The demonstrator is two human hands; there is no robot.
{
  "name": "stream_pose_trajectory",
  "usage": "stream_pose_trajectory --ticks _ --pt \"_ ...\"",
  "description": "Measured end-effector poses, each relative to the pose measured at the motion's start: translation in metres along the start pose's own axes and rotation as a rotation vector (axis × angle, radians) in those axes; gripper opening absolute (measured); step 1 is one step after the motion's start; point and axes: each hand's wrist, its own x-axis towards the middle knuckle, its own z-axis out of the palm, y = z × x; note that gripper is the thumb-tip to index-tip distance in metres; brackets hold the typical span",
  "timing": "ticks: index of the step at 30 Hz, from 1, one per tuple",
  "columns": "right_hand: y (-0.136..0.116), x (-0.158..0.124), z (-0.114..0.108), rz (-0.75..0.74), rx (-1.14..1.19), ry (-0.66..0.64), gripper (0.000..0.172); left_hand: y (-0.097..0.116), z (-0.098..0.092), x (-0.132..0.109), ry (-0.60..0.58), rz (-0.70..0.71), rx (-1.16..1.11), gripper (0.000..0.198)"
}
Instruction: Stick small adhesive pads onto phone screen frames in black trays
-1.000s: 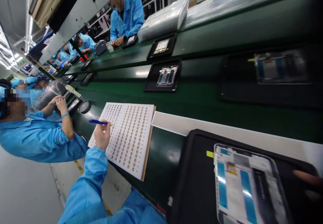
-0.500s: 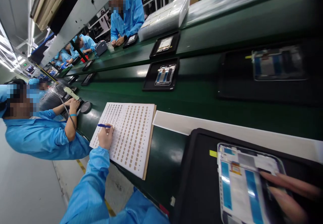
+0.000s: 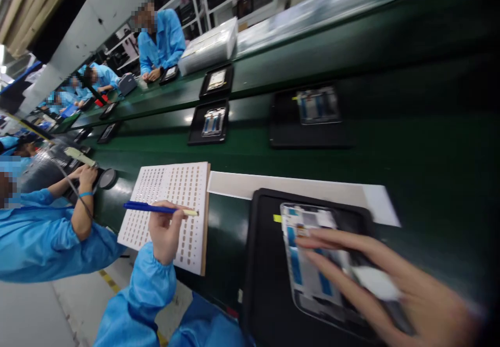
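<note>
My left hand [image 3: 166,232] holds a blue pen-like stick [image 3: 146,207] with a pale yellow tip, closed around its middle. Beneath it lies a white sheet [image 3: 135,227] with rows of small tan pieces. My right hand [image 3: 390,279] reaches in over a phone-like device frame [image 3: 308,279] with blue strips, its fingertips at the frame's upper part. In that hand sits a blurred dark-and-white tool [image 3: 378,283] whose kind I cannot make out. The frame rests in a black tray [image 3: 265,295] with a yellow tab at its edge.
Similar black trays with devices stand farther back, one tray [image 3: 281,133] beyond mine. A long pale strip [image 3: 269,184] lies behind my tray. At the left, a co-worker in a blue sleeve [image 3: 42,243] works beside a round dark lid [image 3: 107,178]. Another person [image 3: 162,39] sits across the green bench.
The camera view has shifted. My left hand has raised the blue stick, showing its yellow tip over the sheet's near-right side. My right hand has come farther in over the device frame.
</note>
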Motion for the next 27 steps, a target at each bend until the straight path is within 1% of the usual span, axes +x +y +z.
stream_pose_trajectory --ticks 1,2,4,5,8,12,15,20,24,26,27 --pt "-0.008 0.004 0.002 -0.010 0.089 -0.081 0.026 0.011 0.016 -0.005 -0.076 0.049 -0.041 0.017" --pt "-0.016 0.008 0.004 0.019 0.173 -0.145 0.025 0.020 0.030 -0.010 -0.143 0.101 -0.077 0.015" --pt "-0.028 0.012 0.009 0.079 0.303 -0.139 0.024 0.033 0.054 -0.017 -0.245 0.212 -0.123 0.013" --pt "-0.031 0.013 0.011 0.107 0.348 -0.116 0.026 0.037 0.063 -0.019 -0.284 0.262 -0.129 0.014" --pt "-0.032 0.010 0.013 0.149 0.435 -0.020 0.027 0.042 0.083 -0.022 -0.369 0.370 -0.117 0.015" --pt "-0.026 0.003 0.010 0.184 0.489 0.077 0.025 0.044 0.096 -0.022 -0.421 0.436 -0.101 0.019" --pt "-0.023 0.001 0.010 0.208 0.545 0.133 0.025 0.044 0.103 -0.024 -0.436 0.451 -0.081 0.019" --pt "-0.017 -0.001 0.011 0.279 0.570 0.171 0.029 0.044 0.112 -0.026 -0.444 0.450 -0.053 0.017" --pt "-0.012 0.002 0.008 0.284 0.573 0.198 0.026 0.043 0.118 -0.028 -0.465 0.413 -0.070 0.016" --pt "-0.011 0.003 0.006 0.268 0.563 0.211 0.023 0.043 0.121 -0.030 -0.458 0.344 -0.107 0.013" --pt "-0.011 0.003 0.005 0.257 0.555 0.217 0.022 0.044 0.124 -0.030 -0.450 0.279 -0.128 0.013"
